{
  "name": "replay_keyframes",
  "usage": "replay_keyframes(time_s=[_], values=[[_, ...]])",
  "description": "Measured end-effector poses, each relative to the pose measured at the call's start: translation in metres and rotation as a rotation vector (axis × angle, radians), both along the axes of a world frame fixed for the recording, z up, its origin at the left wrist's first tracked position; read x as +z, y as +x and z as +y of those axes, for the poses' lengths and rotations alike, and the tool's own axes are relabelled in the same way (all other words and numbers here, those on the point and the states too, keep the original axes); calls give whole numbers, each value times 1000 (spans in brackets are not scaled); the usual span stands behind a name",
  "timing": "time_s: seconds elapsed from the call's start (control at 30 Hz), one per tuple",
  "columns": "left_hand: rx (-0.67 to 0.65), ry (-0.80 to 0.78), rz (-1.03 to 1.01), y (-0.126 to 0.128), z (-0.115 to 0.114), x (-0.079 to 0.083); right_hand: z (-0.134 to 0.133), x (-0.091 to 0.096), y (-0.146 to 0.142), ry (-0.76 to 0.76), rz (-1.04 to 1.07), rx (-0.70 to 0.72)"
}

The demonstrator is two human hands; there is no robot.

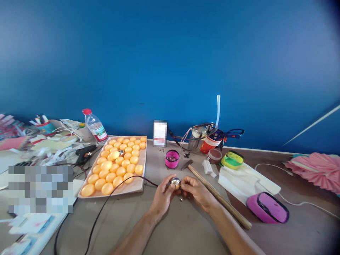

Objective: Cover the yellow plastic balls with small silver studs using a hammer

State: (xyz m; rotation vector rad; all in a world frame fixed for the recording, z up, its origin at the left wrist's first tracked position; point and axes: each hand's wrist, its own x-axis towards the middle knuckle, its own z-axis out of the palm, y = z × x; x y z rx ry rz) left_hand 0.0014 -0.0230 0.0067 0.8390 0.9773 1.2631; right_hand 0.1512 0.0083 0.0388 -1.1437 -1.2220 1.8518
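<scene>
A shiny silver ball (175, 182) sits in the fingers of my left hand (162, 197), just above the grey tabletop. My right hand (198, 193) meets the ball's right side with thumb and fingertips pinched together; whatever is between them is too small to make out. Below the ball, a tiny metallic piece (181, 199) lies on the table. Beyond my hands stands a small pink round container (172, 162) with small shiny bits inside. A hammer (217, 196) with a wooden handle lies along the right of my right hand.
At left, a shallow box (142, 156) holds several orange balls (111, 177); a dark cable (106, 203) crosses its corner. Behind it stands a water bottle (95, 127). A white cloth (244, 180) and a pink-purple mesh case (267, 208) lie right. A blue wall (170, 71) borders the table.
</scene>
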Motion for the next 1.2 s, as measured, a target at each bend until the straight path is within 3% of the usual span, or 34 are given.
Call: replay_keyframes(time_s=[0.13, 0.3, 0.63, 0.87, 1.07, 1.2], values=[[14, 66, 164, -2, -1, -5, 0, -2, 1, -49, 35, -3], [-21, 97, 293, -2, -3, 2, 0, -3, 2, -45, 34, 12], [21, 106, 350, 0, -6, 12, -4, 2, -4, 68, -67, -30], [84, 65, 161, 3, -6, 14, -2, -8, -7, 222, -272, -101], [37, -140, -302, 2, -1, 14, 6, -6, 7, 195, -127, 23], [112, -192, -469, -4, 5, 18, 15, -8, 20, 447, -392, 48]])
